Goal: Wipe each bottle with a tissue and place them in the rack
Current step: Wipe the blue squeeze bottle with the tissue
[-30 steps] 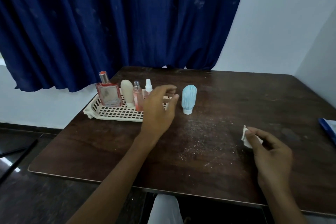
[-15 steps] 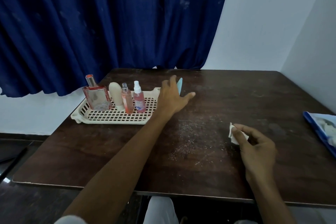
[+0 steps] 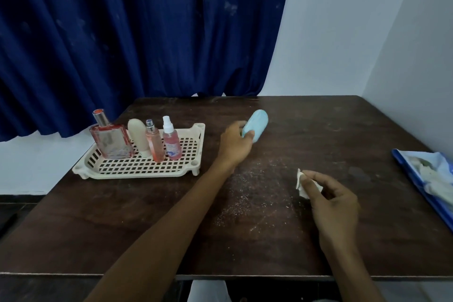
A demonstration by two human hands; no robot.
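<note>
1. Hands: the left hand (image 3: 234, 146) is stretched out over the table (image 3: 331, 125), with its fingers and thumb curled round the lower end of the blue bottle (image 3: 257, 126). The right hand (image 3: 332, 202) pinches a crumpled white tissue (image 3: 302, 185) between thumb and fingertips, its other fingers loosely bent.
2. Blue bottle: tilted, with its rounded end leaning up and to the right. Its lower end is hidden in the grip, so contact with the table cannot be determined. It is outside the rack (image 3: 147, 168), near the rack's right end.
3. Tissue: held low over the front right part of the table, well apart from the blue bottle.
4. Rack: a cream lattice tray on the left side of the table. Four items stand upright in a row along its far side. From left to right they are a square perfume bottle (image 3: 111, 140), a cream tube (image 3: 139, 137), a slim pink bottle (image 3: 155, 146) and a spray bottle (image 3: 172, 143) with a white nozzle.
5. Table surface: dark wood, with pale specks (image 3: 245, 193) scattered between the two hands.
6. Surroundings: a blue pack (image 3: 416, 174) holding white sheets lies at the right edge of the table. A dark blue curtain (image 3: 122, 32) hangs behind, and a white wall (image 3: 343, 32) stands to the right
</note>
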